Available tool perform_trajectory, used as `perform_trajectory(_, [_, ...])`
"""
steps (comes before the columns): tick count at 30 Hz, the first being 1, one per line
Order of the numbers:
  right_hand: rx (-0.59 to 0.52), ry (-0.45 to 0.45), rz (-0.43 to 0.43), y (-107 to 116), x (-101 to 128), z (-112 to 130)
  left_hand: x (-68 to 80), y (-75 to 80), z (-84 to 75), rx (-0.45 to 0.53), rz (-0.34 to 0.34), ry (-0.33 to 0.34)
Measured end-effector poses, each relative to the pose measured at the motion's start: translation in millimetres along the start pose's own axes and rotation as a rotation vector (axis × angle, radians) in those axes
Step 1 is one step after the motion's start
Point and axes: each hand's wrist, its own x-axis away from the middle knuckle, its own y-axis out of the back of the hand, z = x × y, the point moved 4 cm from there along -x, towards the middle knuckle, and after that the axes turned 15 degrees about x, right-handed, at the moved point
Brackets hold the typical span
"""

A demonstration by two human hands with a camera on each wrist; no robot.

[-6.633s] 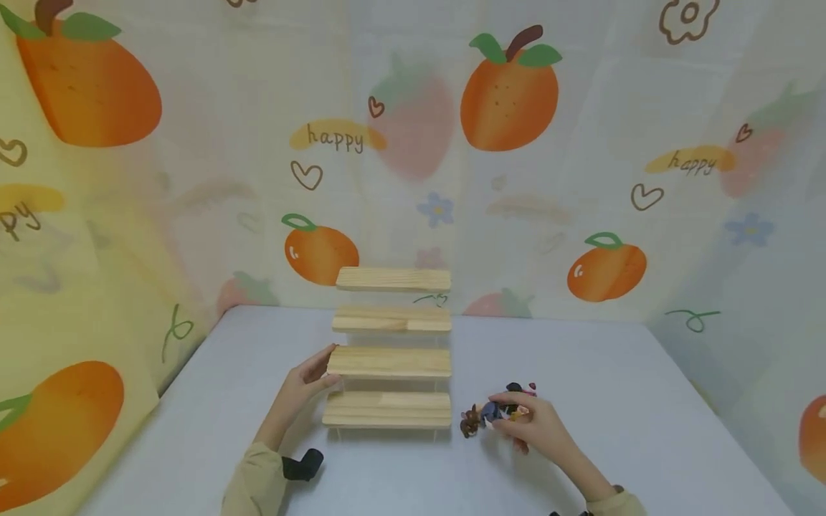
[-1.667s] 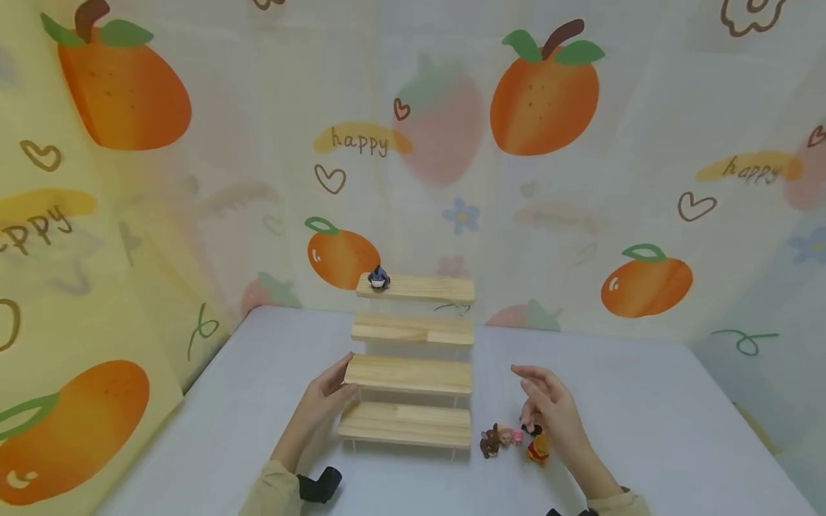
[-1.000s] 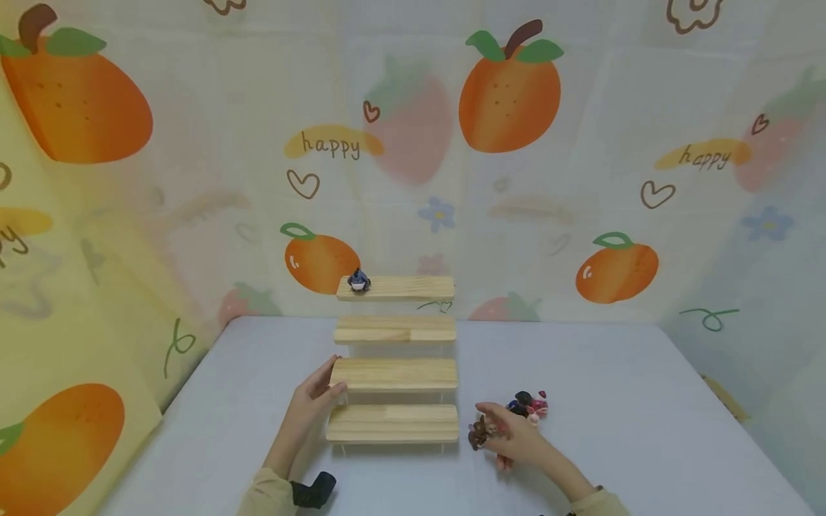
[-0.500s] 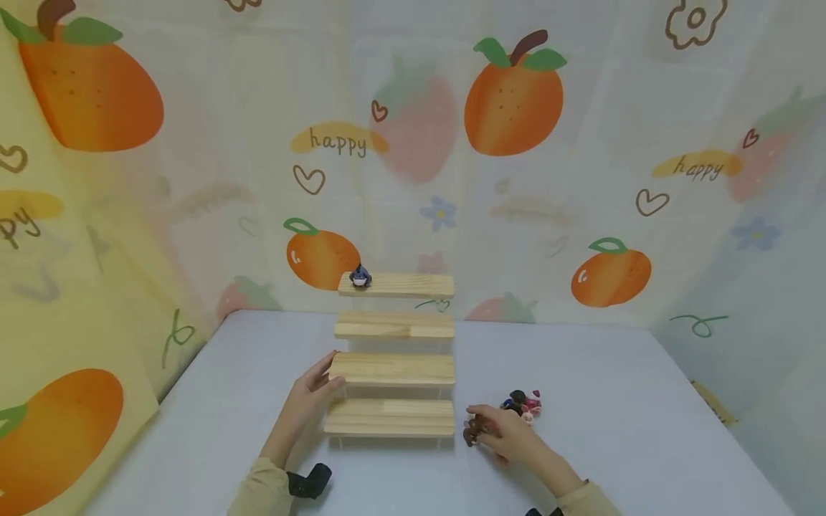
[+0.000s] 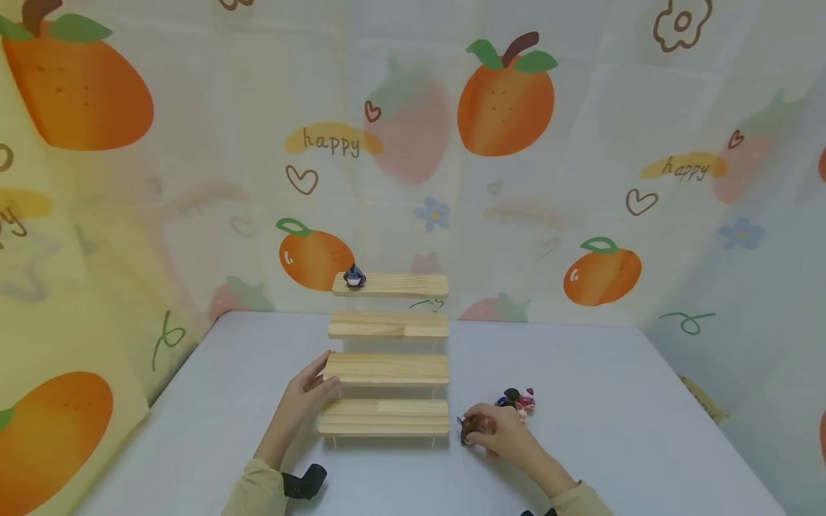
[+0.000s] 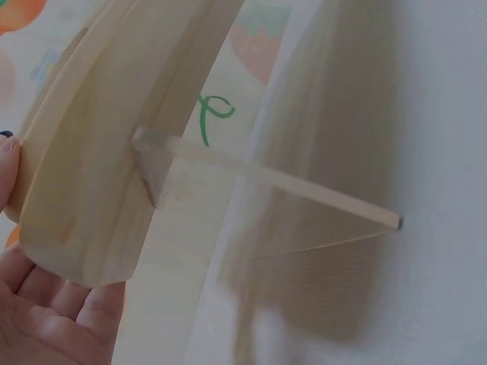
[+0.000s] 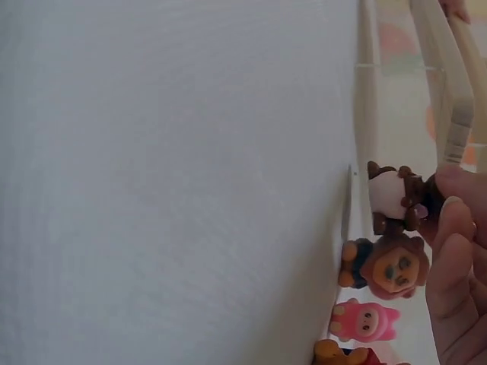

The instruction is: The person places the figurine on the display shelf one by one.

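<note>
My left hand (image 5: 298, 401) grips the left end of a four-step wooden display rack (image 5: 387, 368), thumb at the front edge of its second step from the bottom. In the left wrist view, fingers (image 6: 99, 312) lie around the rounded board end. My right hand (image 5: 510, 430) pinches a small brown figurine (image 5: 476, 427) just right of the bottom step. In the right wrist view this brown figurine (image 7: 388, 194) shows a pale belly and its head is between thumb and fingers. A small blue donkey figurine (image 5: 354, 276) sits at the left end of the top step.
Beside the brown one stand a figurine with a reddish-brown mane (image 7: 396, 268) and a pink pig figurine (image 7: 367, 321). A black-and-red figurine group (image 5: 516, 401) is behind my right hand. Thin clear legs hold the rack above the white table (image 5: 613, 444); a fruit-print cloth (image 5: 548, 179) closes the back.
The blue donkey figurine, in my right hand at first, now sits on the top step. My right hand came back to the figurines and took hold of the brown one. My left hand stayed put.
</note>
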Motion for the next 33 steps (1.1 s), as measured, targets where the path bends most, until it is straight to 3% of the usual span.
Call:
perform_trajectory(6, [-0.179, -0.076, 0.003, 9.2, -0.4, 0.1, -2.9, -4.6, 0.9, 0.029, 0.017, 0.0])
perform_trajectory(14, [-0.27, 0.018, -0.114, 33.7, -10.5, 29.3, -3.5, -3.8, 0.5, 0.029, 0.012, 0.007])
perform_trajectory(23, [-0.468, -0.12, -0.183, 41.4, -16.5, 27.4, -3.2, -1.8, 5.8, 0.036, 0.018, 0.037])
perform_trajectory(33, [-0.488, -0.197, -0.161, 59.0, -41.3, 32.9, -2.8, -2.9, 5.9, 0.088, -0.017, -0.008])
